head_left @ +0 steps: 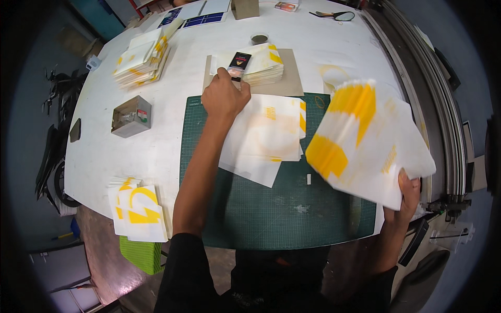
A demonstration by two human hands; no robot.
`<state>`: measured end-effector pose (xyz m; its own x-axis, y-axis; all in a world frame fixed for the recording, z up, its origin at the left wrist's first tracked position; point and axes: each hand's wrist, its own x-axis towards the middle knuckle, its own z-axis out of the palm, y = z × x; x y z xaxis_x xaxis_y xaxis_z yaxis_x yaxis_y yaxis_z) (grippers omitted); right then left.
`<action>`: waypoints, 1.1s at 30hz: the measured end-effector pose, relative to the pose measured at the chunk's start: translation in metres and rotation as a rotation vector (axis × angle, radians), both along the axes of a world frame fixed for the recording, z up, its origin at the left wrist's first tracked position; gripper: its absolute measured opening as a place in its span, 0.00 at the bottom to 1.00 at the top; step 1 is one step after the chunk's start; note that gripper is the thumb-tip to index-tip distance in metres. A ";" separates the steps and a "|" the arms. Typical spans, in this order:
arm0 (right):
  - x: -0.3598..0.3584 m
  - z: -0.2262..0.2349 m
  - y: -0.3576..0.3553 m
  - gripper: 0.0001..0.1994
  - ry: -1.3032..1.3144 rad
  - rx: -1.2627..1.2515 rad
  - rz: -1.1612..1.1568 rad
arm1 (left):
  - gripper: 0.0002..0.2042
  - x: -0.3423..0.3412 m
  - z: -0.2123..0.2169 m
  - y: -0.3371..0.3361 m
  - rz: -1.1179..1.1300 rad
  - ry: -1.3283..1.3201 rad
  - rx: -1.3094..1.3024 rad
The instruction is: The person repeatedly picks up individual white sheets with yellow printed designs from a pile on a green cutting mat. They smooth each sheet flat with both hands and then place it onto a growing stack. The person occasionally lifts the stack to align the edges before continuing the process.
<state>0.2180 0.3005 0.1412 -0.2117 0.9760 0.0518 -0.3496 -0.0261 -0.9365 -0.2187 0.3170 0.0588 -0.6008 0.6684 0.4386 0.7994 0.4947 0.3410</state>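
My left hand (pixel 225 96) is closed at the lower end of a small black box (pixel 240 60) with a pale lower part, its fingertips partly hidden. That box lies over a stack of white paper sheets with yellow print (pixel 263 73), which rests on a grey board (pixel 293 73). On the right, my right hand (pixel 409 193) grips a thick fanned bundle of white-and-yellow printed paper bags (pixel 365 141), thumb on top, lifted above the table's right side. Between my arms, several loose printed sheets (pixel 263 128) lie overlapping on the green cutting mat (pixel 250 219).
More printed stacks sit at the far left (pixel 141 57) and near left edge (pixel 138 208). A grey open box (pixel 131 117) stands left of the mat. Behind are a small round dish (pixel 259 39) and a black-handled mirror (pixel 342 16). A metal rail (pixel 443 135) borders the right.
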 end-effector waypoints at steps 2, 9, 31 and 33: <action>-0.018 0.003 0.014 0.23 0.024 -0.003 0.033 | 0.23 0.005 0.007 -0.002 0.011 -0.002 0.042; -0.069 0.000 0.043 0.22 -0.009 -0.013 0.128 | 0.26 -0.015 0.010 0.009 -0.023 -0.098 -0.042; -0.275 0.008 0.179 0.23 -0.131 0.051 0.622 | 0.48 -0.065 0.052 -0.047 -0.410 -1.446 0.535; -0.285 0.008 0.184 0.28 -0.154 0.039 0.670 | 0.52 -0.083 0.072 -0.032 -0.702 -1.683 0.541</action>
<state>-0.0674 0.4840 0.1489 -0.7763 0.6303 0.0048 -0.1323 -0.1555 -0.9789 -0.3016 0.2854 0.1303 -0.2869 0.9579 -0.0133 -0.4990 -0.1375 0.8556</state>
